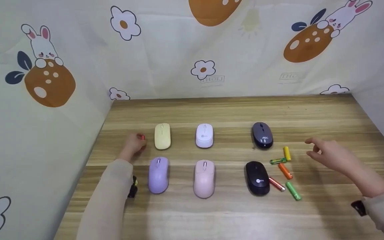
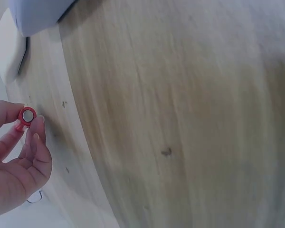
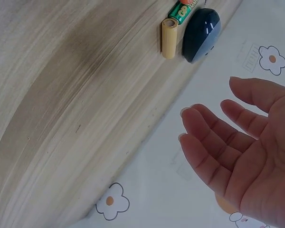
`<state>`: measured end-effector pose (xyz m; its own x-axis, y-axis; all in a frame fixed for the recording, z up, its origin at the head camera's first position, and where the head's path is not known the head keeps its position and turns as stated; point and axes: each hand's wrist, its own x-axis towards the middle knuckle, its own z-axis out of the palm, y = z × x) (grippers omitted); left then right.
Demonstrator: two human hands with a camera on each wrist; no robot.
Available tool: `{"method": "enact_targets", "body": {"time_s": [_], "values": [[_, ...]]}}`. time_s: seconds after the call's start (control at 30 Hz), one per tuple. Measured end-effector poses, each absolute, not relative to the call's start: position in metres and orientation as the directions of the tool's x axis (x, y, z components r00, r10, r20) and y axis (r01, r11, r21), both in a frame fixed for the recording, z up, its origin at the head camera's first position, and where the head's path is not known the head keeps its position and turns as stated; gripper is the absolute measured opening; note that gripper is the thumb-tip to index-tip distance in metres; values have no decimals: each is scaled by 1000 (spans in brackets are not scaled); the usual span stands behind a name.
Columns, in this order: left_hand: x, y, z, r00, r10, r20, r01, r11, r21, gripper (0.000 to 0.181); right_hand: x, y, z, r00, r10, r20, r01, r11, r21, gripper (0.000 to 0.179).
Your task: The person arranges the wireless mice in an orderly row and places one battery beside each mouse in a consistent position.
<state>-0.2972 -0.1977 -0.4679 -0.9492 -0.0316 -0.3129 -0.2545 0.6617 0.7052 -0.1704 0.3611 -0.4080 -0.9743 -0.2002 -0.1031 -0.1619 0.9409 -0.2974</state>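
My left hand (image 1: 134, 144) pinches a red battery (image 2: 28, 115) between thumb and fingertips, left of the yellow mouse (image 1: 162, 136). The battery's round silver end faces the left wrist camera, and a second bit of red shows just below it. My right hand (image 1: 332, 155) is raised at the right with fingers loosely bent and nothing in them. Nearest to it are a yellow battery (image 1: 287, 153) and a green-and-yellow battery (image 1: 278, 161). An orange battery (image 1: 285, 171), a red-and-white battery (image 1: 276, 184) and a green battery (image 1: 293, 191) lie closer to the front.
Behind, a white mouse (image 1: 204, 136) and a dark grey mouse (image 1: 262, 135) share the yellow one's row. In front lie a purple mouse (image 1: 158, 175), a pink mouse (image 1: 204, 179) and a black mouse (image 1: 257, 178). Printed cloth (image 1: 165, 60) walls off the wooden table (image 1: 192, 220).
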Motion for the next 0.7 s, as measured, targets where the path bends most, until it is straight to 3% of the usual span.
{"method": "enact_targets", "body": {"time_s": [0.7], "values": [[-297,-187,-475,-971,-29,-236,-171,775,609,43,-170,365,-407,-972,-216,-95,-178,936,-304,35]]}}
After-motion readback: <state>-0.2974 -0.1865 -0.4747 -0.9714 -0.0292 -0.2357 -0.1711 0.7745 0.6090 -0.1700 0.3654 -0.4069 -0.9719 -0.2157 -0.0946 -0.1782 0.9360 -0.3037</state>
